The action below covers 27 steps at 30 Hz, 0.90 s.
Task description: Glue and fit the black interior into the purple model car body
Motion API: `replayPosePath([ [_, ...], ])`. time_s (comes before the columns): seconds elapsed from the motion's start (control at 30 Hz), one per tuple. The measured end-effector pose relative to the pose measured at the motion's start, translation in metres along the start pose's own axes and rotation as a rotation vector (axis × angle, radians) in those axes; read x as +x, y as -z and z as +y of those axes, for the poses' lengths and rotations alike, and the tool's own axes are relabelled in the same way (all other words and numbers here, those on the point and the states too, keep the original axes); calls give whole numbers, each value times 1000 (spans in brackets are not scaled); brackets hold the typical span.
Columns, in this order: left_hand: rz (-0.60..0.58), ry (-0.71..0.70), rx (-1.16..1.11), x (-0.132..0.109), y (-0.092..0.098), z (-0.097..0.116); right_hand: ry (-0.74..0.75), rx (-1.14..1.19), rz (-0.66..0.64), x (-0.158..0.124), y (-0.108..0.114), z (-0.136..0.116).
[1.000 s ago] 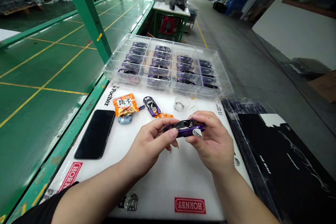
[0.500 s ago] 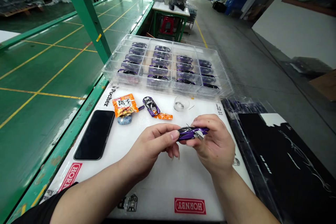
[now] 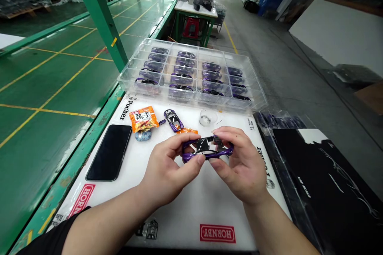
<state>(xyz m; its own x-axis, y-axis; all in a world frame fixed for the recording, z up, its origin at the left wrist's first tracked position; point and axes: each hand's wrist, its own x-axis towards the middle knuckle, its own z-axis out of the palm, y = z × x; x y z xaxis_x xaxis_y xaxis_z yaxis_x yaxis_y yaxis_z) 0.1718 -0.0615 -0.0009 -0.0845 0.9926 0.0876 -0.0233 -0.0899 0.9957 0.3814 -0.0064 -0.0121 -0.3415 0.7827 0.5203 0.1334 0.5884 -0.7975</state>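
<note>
A purple and black toy car body (image 3: 207,148) is held level between my two hands above the white mat. My left hand (image 3: 171,169) grips its left end with thumb and fingers. The right end is pinched by my right hand (image 3: 243,163), fingers on the far edge and thumb near the close side. Beyond them, a second purple car body (image 3: 173,120) lies on the mat beside an orange snack packet (image 3: 144,118). A small clear round cup (image 3: 207,118) with tiny parts inside stands right of it.
A clear divided tray (image 3: 196,53) full of purple car bodies spans the mat's far end. A black phone (image 3: 109,152) lies at the left. To the right are a black sheet (image 3: 323,179) and more bagged car bodies (image 3: 279,121). A green post (image 3: 100,20) rises at the left.
The car body has been turned so that its open, windowed side shows. My fingers have shifted to its two ends, and the silvery pin-like piece near my right hand no longer shows.
</note>
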Motion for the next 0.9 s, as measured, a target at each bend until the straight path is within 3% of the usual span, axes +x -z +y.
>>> replayPosePath([
  [0.2,5,-229,218,-1,3,2,-117,110,-42,-4,0,-4],
  [0.5,-75,-352,155,-1,3,-2,-263,394,-47,-5,-5,-13],
  [0.63,-94,-395,167,-1,2,-2,-244,390,-50,-2,-5,-15],
  [0.9,-83,-366,126,-9,-6,-5,-184,477,69,-6,-16,-11],
])
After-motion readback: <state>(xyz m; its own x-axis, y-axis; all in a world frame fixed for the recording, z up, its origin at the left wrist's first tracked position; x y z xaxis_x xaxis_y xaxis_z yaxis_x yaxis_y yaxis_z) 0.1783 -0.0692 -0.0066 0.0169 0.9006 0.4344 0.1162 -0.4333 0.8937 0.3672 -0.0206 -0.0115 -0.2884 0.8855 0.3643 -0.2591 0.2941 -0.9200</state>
